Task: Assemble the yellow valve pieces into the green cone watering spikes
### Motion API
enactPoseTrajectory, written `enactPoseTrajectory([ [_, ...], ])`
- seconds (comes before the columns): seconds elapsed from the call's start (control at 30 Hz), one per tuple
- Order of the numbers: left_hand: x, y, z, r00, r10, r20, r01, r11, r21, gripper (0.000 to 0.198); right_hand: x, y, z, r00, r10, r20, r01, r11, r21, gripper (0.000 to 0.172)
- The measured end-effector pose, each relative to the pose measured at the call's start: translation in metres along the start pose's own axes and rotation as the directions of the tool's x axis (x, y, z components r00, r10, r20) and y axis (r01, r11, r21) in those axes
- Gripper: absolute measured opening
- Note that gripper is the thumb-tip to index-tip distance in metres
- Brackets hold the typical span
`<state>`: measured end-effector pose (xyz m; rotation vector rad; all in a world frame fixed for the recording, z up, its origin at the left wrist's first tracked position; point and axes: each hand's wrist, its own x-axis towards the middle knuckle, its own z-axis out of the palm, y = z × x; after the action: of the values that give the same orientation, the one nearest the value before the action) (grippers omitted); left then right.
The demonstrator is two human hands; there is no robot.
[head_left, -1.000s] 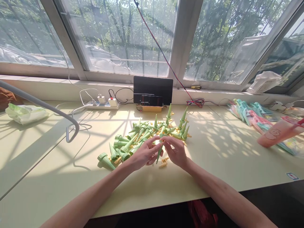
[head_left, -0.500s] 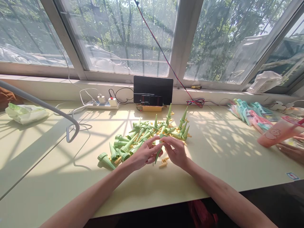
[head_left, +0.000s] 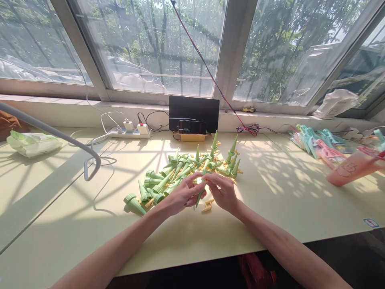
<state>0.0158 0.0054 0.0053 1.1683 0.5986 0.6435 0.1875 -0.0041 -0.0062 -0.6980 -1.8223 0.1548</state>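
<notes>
Packet (head_left: 34, 143): white and green, soft, on the far left of the table (head_left: 54, 237)
Grey bar (head_left: 57, 132): comes in from the left edge and ends in a hook, over the left part of the table
Power strip (head_left: 129, 135): far side, left of centre, with white plugs and cables in it
Green spike pile (head_left: 164, 184): centre of the table, beyond the hands; ribbed caps and pointed cones lying jumbled, with yellow pegs among them; one capped spike (head_left: 134, 204) lies at its near left end
Left hand (head_left: 182, 196): grasping a green spike, fingers curled round its body
Tablet (head_left: 194, 112): dark, upright at the far centre, a phone (head_left: 192, 127) in front of it on a cardboard block (head_left: 192, 138)
Green spike (head_left: 199, 199): held between the two hands on the near side of the pile, its point slanting down and toward the near side
Loose yellow pegs (head_left: 207, 206): a few together on the table, just right of the held spike
Right hand (head_left: 223, 193): fingers bent, tips gathered on the upper end of the same spike; whether they also pinch a small part, I cannot tell
Standing spikes (head_left: 231, 149): point up, at the right end of the pile
Red and black cable (head_left: 249, 129): coiled at the far side, right of centre
Clips (head_left: 309, 140): teal and pink, far right
Pink cup (head_left: 345, 169): right, nearer than the clips, with a drawing on its side
</notes>
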Motion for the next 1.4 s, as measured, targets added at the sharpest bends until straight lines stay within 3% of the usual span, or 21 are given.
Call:
enactPoseTrajectory([
  [0.33,0.000,-0.001,0.003,0.998,-0.023,-0.066,0.019,0.998,-0.053,0.058,-0.001,0.003,0.001,0.999,0.053,-0.005,-0.052,0.996,0.071,0.017],
  [0.73,0.000,0.001,0.003,0.992,-0.025,-0.124,0.018,0.998,-0.062,0.058,-0.001,0.001,0.003,0.992,0.124,0.021,-0.126,0.981,0.148,0.017],
  [0.83,0.000,0.004,0.004,0.987,-0.001,-0.161,-0.004,0.999,-0.032,0.056,-0.001,0.001,0.002,0.990,0.142,0.009,-0.142,0.985,0.101,0.016],
  [1.03,0.001,0.008,0.002,0.949,0.149,-0.277,-0.095,0.975,0.199,0.055,-0.001,0.005,0.001,0.984,0.174,-0.046,-0.173,0.985,0.022,0.018],
  [1.17,0.001,0.006,0.002,0.899,0.279,-0.339,-0.122,0.900,0.418,0.050,-0.001,0.010,0.000,0.954,0.288,-0.085,-0.286,0.958,0.029,0.022],
  [1.27,0.000,0.004,0.003,0.883,0.348,-0.314,-0.130,0.825,0.549,0.043,0.001,0.013,-0.002,0.928,0.361,-0.085,-0.363,0.932,-0.006,0.022],
  [1.4,-0.002,0.001,0.004,0.886,0.389,-0.253,-0.130,0.731,0.670,0.038,0.004,0.015,-0.003,0.927,0.375,-0.015,-0.375,0.925,-0.054,0.019],
])
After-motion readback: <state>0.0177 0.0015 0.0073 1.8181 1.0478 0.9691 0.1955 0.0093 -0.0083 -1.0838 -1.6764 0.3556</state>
